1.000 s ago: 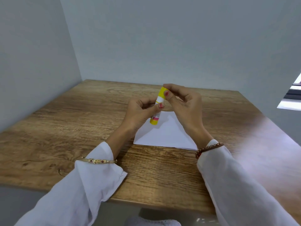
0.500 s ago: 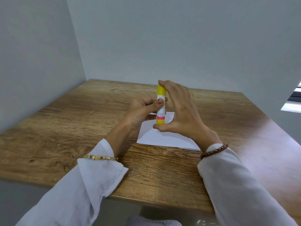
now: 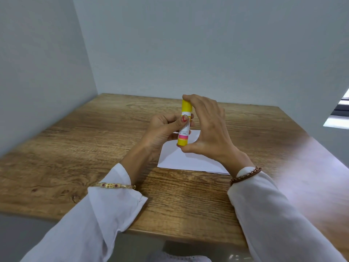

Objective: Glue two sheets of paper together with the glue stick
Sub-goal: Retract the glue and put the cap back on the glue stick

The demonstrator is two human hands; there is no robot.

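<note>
A yellow glue stick (image 3: 185,124) with a white and pink label is held upright above the table, its cap on. My left hand (image 3: 164,129) grips its middle, thumb across the label. My right hand (image 3: 205,129) pinches it lengthwise, a fingertip on the cap's top and the thumb under its base. White paper (image 3: 187,160) lies flat on the wooden table (image 3: 94,148) beneath both hands; a second sheet's edge shows under its near right edge.
Grey walls close the table in on the left and at the back. A bright opening (image 3: 340,114) shows at the far right. Bare wood surrounds the paper on all sides.
The glue stick went from tilted to upright. My right hand shifted from gripping the cap to spanning the stick end to end. The left hand kept its hold.
</note>
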